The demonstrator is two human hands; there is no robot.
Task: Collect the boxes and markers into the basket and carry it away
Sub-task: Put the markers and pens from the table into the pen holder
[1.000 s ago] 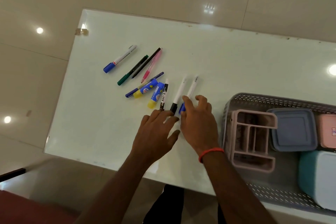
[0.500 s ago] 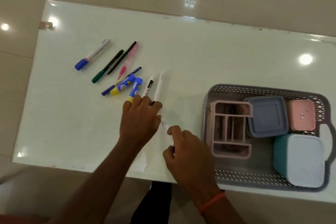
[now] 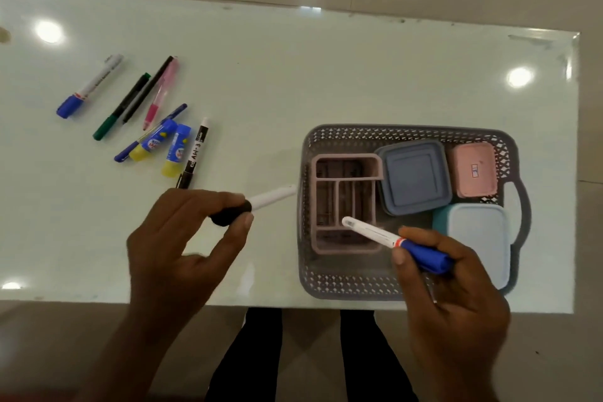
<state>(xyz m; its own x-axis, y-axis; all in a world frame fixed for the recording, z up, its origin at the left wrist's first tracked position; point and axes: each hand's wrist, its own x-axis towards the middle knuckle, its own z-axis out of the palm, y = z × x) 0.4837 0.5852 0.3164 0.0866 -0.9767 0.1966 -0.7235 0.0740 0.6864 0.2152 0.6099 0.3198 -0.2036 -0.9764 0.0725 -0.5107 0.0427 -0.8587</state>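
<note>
Right hand (image 3: pixel 456 297) pinches the blue marker (image 3: pixel 375 233) by its cap, barrel angled ahead over the organizer (image 3: pixel 346 158) in the basket (image 3: pixel 408 133), likely to drop it into a slot. Left hand (image 3: pixel 176 245) pinches the black marker (image 3: pixel 270 200), barrel pointing at the basket. Boxes (image 3: pixel 412 176) sit just beyond the right grip.

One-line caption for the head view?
Left hand grips a black-capped marker; right hand holds a blue-capped marker over the basket.

We see a pale, glossy table (image 3: pixel 359 75) with a grey basket (image 3: pixel 408 131) towards its right near edge. Well apart to the left lie a blue-capped marker (image 3: pixel 89 86), green pen (image 3: pixel 120 108), black pen (image 3: pixel 148 88), pink pen (image 3: pixel 161 93), blue pen (image 3: pixel 177 109), two glue sticks (image 3: pixel 176 150) and a labelled black marker (image 3: pixel 195 153).
</note>
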